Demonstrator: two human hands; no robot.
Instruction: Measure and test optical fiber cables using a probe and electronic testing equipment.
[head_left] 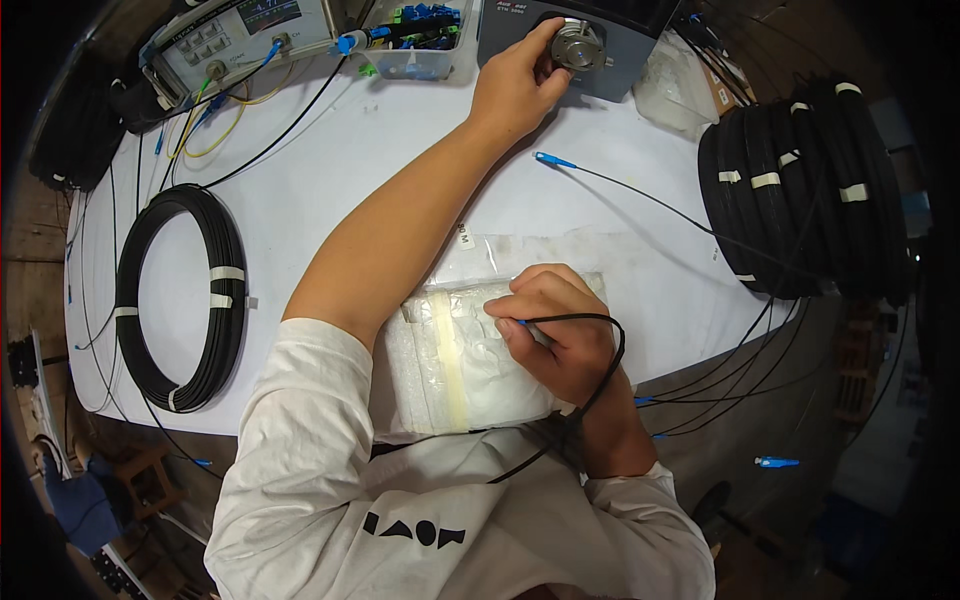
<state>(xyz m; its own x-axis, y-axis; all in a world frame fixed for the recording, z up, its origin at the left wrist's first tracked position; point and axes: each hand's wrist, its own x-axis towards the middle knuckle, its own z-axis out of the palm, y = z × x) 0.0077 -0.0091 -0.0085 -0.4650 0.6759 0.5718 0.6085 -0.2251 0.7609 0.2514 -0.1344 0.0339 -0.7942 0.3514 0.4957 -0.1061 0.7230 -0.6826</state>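
Fingers of the left hand (pixel 520 85) curl around the round silver metal knob (pixel 578 45) on the dark grey machine box (pixel 620 50) at the far edge of the white table (pixel 330 200); the right hand (pixel 555 330) pinches a thin black cable (pixel 590 360) with a small blue tip, just over a clear plastic bag of white wipes (pixel 450 365) near the person's chest. Big black cable coils sit apart: one flat coil (pixel 180 300) on the left, a thick pile (pixel 800 190) on the right.

Thin black cable (pixel 585 345) (looped) over white pad (pixel 470 365).
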